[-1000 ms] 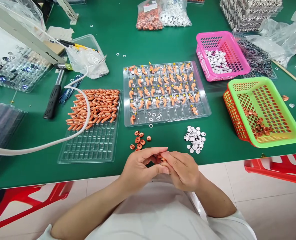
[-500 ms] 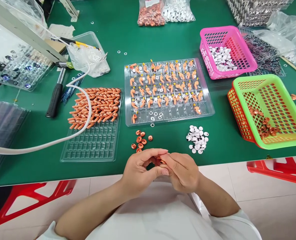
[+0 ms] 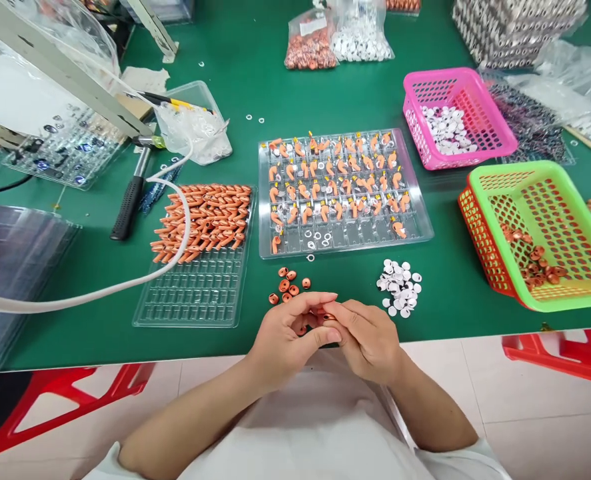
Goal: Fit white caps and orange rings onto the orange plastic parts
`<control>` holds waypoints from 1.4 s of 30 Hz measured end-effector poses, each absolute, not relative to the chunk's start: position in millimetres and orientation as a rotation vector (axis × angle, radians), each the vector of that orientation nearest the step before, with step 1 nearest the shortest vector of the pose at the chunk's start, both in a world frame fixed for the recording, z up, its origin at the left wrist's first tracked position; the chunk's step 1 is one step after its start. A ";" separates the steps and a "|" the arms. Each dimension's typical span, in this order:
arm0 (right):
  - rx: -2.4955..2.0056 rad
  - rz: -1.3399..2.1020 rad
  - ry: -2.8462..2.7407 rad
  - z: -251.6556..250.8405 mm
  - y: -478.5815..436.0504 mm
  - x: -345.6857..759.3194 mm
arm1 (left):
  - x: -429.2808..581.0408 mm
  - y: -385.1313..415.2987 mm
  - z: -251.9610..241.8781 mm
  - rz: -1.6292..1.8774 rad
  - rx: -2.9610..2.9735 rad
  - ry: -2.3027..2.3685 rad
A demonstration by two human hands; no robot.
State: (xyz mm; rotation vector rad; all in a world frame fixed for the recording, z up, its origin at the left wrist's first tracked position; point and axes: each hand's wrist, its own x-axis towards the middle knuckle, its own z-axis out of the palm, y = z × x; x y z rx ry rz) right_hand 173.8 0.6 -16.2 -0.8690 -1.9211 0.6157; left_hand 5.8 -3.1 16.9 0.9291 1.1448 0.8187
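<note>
My left hand [image 3: 286,339] and my right hand [image 3: 372,339] meet at the table's front edge, both closed, fingertips together. Pinched between them is a small copper-coloured cap [image 3: 328,317] with a dark hole, partly covered by fingers. A second copper-coloured piece [image 3: 302,330] shows in the gap between my left thumb and fingers; whether it is held I cannot tell. Just beyond my left hand lies a cluster of loose copper-coloured caps [image 3: 284,285]. Beyond my right hand is a pile of white discs [image 3: 400,287].
A clear tray [image 3: 245,250] of orange curved parts spans the middle. Left are a tray [image 3: 185,307] of copper-coloured pieces, a white cable [image 3: 75,303] and a hammer [image 3: 128,207]. Right stand a pink basket [image 3: 428,155] and a green basket [image 3: 490,200]. Filled bags [image 3: 311,47] lie behind.
My view has shifted, so the table's things sit lower and further right. Both hands stay together on the cap, with its hole turned slightly more into view.
</note>
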 end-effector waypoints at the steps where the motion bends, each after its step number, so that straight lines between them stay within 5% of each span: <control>1: -0.906 0.662 -1.891 -13.7 -0.4 174.5 | 6.0 -1.6 16.7 0.810 0.972 1.137; 8: -1.477 1.067 -1.473 -4.3 -12.6 177.0 | 5.1 2.6 7.7 1.088 1.938 1.262; 14: -1.511 1.082 -1.389 0.4 -9.4 156.7 | -0.7 3.4 2.3 1.254 2.271 1.190; 20: -1.317 1.134 -1.569 3.9 -4.1 156.8 | -32.3 5.8 8.5 1.209 2.229 1.300; 27: -1.397 1.057 -1.636 2.7 -5.9 180.7 | -116.8 22.5 17.3 1.054 1.574 2.236; 42: -1.365 0.884 -1.677 -6.7 -4.1 172.4 | -147.8 44.5 7.2 0.611 1.580 2.366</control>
